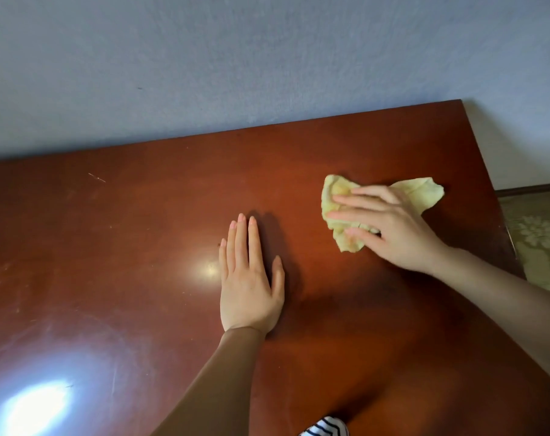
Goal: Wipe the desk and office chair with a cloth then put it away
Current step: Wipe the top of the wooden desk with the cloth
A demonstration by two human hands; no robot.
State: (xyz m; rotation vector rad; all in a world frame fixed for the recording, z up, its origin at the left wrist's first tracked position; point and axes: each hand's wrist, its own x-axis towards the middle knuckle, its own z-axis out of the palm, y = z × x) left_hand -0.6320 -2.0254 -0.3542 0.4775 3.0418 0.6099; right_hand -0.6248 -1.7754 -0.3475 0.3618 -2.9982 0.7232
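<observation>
Wiping is the step in hand: the right hand [390, 225] is lying flat and spread on a crumpled yellow cloth [339, 199], pressing it onto the reddish-brown desk [141, 247] near the desk's far right corner. The fingers are extended rather than curled, so the cloth is being pinned under the palm and fingers, not gripped in a fist; one corner is trailing out toward the right edge. The left hand [248, 278] is resting open and flat on the bare desk near the middle, holding nothing, and seems to be bracing the body.

To do this well, the cloth would be better gathered into a flatter pad under the whole palm, so that the loose corner is not dragging and missing patches. Even pressure and overlapping strokes, working from the wall side toward the near edge and from this corner across to the left, should cover the surface. Faint smears and a small pale scratch are showing on the left part of the desk, which I judge is not yet wiped. The bracing hand will need to be lifting away as the strokes reach it.

Much is out of view. The office chair is not showing at all, nor any place for putting the cloth away. The desk's left and near edges are cut off. Bright glare at the lower left is hiding the surface there, so dust cannot be judged. Whether the cloth is damp cannot be told.
</observation>
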